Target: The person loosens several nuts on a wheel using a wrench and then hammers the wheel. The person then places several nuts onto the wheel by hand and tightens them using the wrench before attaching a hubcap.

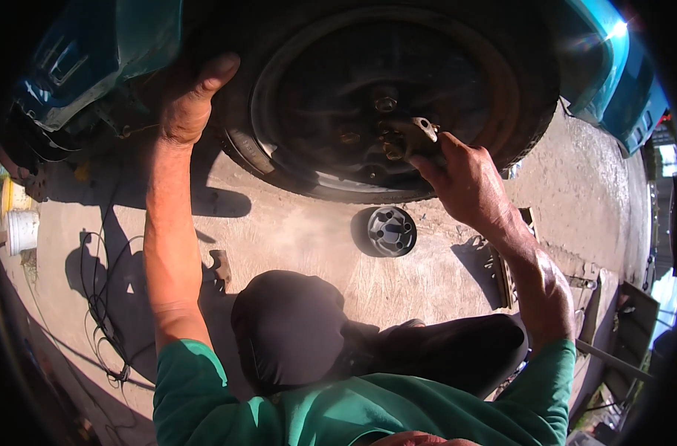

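Note:
A vehicle wheel with a black tire (pixel 238 152) and a dark rim (pixel 316 97) fills the top middle. At the tire's left side is my left hand (pixel 189 104), its thumb against the tire and the other fingers hidden in shadow. My right hand (pixel 465 178) is closed around a worn metal tool (pixel 425 128) with a round hole near its end; its kind I cannot make out. The tool is at a lug nut (pixel 392 151) near the wheel's centre. Another nut (pixel 385 102) shows above it. A round grey hub cap (pixel 391 231) lies on the ground below the wheel.
Teal body panels (pixel 85 59) flank the wheel. On the left, a black cable (pixel 100 312) lies loosely coiled near a white bucket (pixel 22 230). A small rusty metal piece (pixel 221 269) sits by my knee (pixel 286 320). A long metal part (pixel 500 275) lies under my right forearm.

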### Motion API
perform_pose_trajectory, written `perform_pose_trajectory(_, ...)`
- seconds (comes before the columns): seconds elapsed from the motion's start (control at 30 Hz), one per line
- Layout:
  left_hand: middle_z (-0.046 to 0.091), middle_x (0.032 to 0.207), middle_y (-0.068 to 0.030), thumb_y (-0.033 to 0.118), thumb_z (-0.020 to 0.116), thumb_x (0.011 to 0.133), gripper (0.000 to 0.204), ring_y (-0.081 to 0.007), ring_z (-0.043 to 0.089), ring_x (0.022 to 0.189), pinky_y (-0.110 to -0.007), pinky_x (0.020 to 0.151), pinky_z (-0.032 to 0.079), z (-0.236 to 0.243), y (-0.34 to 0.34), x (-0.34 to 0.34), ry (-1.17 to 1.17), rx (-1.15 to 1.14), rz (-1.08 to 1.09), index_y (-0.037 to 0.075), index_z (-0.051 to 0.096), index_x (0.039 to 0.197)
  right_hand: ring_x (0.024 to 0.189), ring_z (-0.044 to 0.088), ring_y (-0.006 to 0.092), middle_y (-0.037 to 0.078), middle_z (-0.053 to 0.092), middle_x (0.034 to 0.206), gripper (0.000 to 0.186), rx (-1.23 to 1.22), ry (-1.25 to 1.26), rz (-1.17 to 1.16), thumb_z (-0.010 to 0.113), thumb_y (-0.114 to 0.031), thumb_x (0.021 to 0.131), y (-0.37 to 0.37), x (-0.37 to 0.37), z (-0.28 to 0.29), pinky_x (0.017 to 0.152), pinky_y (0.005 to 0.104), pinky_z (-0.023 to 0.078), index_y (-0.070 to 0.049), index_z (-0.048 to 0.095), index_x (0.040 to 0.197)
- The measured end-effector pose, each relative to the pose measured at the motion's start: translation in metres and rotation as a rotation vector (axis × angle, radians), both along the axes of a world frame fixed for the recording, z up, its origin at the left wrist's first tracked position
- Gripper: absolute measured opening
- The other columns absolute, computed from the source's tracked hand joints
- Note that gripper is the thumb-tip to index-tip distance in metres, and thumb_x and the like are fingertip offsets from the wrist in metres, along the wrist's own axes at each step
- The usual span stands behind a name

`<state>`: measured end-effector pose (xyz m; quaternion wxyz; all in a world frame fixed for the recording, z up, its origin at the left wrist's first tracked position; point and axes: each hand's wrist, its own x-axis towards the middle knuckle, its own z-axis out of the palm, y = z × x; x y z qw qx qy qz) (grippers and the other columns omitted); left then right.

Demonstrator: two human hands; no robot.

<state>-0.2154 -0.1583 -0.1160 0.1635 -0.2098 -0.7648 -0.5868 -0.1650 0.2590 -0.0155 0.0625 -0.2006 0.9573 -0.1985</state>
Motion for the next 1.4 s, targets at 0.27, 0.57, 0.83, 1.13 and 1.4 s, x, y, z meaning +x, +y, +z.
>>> perform_pose_trajectory(0.27, 0.069, 0.126, -0.0066, 0.027, 0.08, 0.085, 0.047, -0.0215, 0.064, 0.117, -0.037, 0.107, 0.049, -0.001, 0.009, 0.002, 0.02, -0.045, -0.031, 0.005, 0.07, 0.126, 0.066, 0.073, 0.029, 0.018, 0.071, 0.075, 0.031, 0.105, 0.062, 0.001, 0.079, -0.027, 0.091, 0.003, -0.001, 0.002, 0.061, 0.0383, 0.055, 0.0, 0.069, 0.103)
perform_pose_trajectory(0.57, 0.07, 0.124, -0.0065, 0.023, 0.079, 0.085, 0.045, -0.022, 0.065, 0.115, -0.036, 0.105, 0.05, 0.002, 0.016, -0.003, 0.038, -0.114, -0.051, 0.005, 0.07, 0.125, 0.071, 0.072, 0.0388, 0.022, 0.07, 0.075, 0.034, 0.03, 0.065, 0.034, 0.081, -0.028, 0.089, 0.0, -0.006, 0.003, 0.061, 0.0415, 0.058, 0.003, 0.066, 0.093)
perform_pose_trajectory(0.83, 0.07, 0.122, -0.0063, 0.02, 0.079, 0.085, 0.043, -0.0225, 0.065, 0.113, -0.036, 0.103, 0.051, -0.005, -0.005, -0.001, 0.114, 0.03, 0.065, 0.004, 0.07, 0.124, 0.072, 0.073, 0.0372, 0.021, 0.07, 0.077, 0.03, 0.015, 0.04, 0.026, 0.077, -0.026, 0.091, 0.007, -0.003, -0.001, 0.062, 0.0422, 0.058, 0.001, 0.066, 0.098)
perform_pose_trajectory(1.13, 0.071, 0.12, -0.0061, 0.016, 0.079, 0.084, 0.041, -0.023, 0.066, 0.11, -0.036, 0.101, 0.052, -0.022, -0.01, -0.001, 0.192, 0.18, 0.203, 0.004, 0.07, 0.123, 0.069, 0.07, 0.0235, 0.013, 0.068, 0.073, 0.026, 0.22, -0.76, -0.152, 0.07, -0.026, 0.092, 0.113, 0.002, 0.027, 0.066, 0.0378, 0.055, -0.001, 0.069, 0.1)
perform_pose_trajectory(1.4, 0.071, 0.118, -0.006, 0.013, 0.078, 0.084, 0.039, -0.0234, 0.067, 0.108, -0.036, 0.099, 0.053, -0.012, -0.01, -0.005, 0.209, 0.166, 0.28, 0.004, 0.071, 0.122, 0.062, 0.057, 0.0165, 0.009, 0.064, 0.068, 0.031, 0.123, -0.682, -0.012, 0.078, -0.028, 0.089, 0.125, -0.001, -0.009, 0.061, 0.0353, 0.048, -0.001, 0.065, 0.083)
